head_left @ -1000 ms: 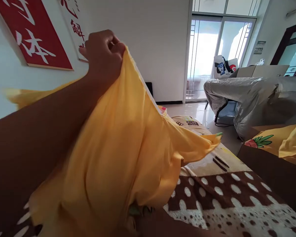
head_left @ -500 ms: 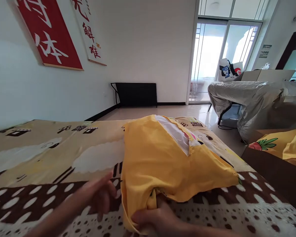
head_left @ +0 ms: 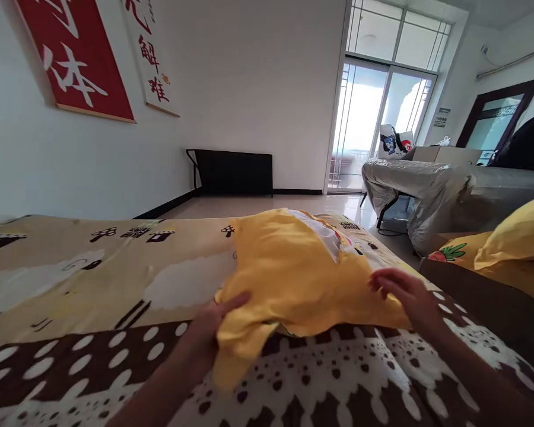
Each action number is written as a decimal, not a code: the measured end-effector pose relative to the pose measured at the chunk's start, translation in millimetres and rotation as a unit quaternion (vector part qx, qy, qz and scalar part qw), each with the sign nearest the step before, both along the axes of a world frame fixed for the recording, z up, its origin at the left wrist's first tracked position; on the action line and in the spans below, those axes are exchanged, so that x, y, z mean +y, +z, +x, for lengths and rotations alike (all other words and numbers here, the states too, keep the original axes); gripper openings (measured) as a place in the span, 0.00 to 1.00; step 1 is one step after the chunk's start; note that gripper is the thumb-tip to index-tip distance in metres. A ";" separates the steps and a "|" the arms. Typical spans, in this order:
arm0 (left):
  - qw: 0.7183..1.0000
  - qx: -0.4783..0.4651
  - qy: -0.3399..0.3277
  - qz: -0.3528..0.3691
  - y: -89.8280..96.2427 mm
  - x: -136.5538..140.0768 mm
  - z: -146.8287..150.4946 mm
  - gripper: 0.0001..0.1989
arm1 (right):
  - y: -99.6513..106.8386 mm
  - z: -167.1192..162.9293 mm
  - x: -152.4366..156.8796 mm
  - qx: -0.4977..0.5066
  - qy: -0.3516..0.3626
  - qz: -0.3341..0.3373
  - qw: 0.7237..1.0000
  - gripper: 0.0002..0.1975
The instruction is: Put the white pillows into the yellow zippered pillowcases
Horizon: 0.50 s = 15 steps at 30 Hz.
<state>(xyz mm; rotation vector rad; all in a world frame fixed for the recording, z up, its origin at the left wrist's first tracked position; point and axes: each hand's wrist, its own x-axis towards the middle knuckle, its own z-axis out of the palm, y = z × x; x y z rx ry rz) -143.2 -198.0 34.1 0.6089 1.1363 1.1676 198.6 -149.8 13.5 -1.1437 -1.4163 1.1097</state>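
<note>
A yellow pillowcase point(head_left: 293, 273) lies rumpled on the patterned bedspread point(head_left: 115, 255). Its slit at the far right shows white cloth inside. My left hand point(head_left: 220, 323) grips the pillowcase's near left edge, thumb on top and the other fingers hidden beneath; a fold of cloth hangs from it toward me. Over the right part of the pillowcase is my right hand point(head_left: 398, 290), its fingers loosely bent and apart, holding nothing. Whether its fingertips touch the cloth is unclear.
To the right stands a brown box point(head_left: 476, 296) with yellow pillows point(head_left: 520, 237) at its top. Behind it, a table under a silvery cover point(head_left: 431, 178) carries a carton and a bag. A black folded panel point(head_left: 235, 172) leans on the back wall.
My right hand has let go of the pillowcase's near left corner and moved right. My left hand, free before, has taken hold of the left edge. The view has shifted right.
</note>
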 end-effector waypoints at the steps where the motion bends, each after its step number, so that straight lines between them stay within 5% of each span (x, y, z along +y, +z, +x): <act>1: 1.000 0.023 0.007 0.014 7.1 1.7 -16.3 0.29 | -3.2 21.0 11.0 -0.029 -0.101 0.033 0.994 0.16; 2: 0.999 0.049 0.012 0.013 7.9 1.0 -31.6 0.28 | -11.1 39.3 19.2 -0.049 -0.177 0.029 0.982 0.18; 3: 0.997 0.072 0.006 -0.002 2.5 -2.0 -45.1 0.28 | -22.9 53.7 24.0 -0.045 -0.160 -0.036 0.986 0.19; 5: 0.994 0.085 -0.047 -0.040 -22.1 -12.4 -64.7 0.29 | -51.5 67.0 24.5 -0.001 -0.057 -0.155 0.986 0.21; 7: 0.992 0.053 -0.109 -0.037 -51.3 -22.9 -73.8 0.29 | -75.7 57.8 17.3 0.053 0.023 -0.200 0.978 0.23; 10: 0.995 0.028 -0.094 -0.026 -71.9 -25.6 -68.3 0.28 | -88.4 10.3 7.0 0.108 0.034 -0.180 0.977 0.20; 15: 0.988 0.146 0.057 0.006 -46.3 -3.1 -33.5 0.24 | -73.4 -64.9 15.4 -0.008 0.019 -0.030 0.999 0.13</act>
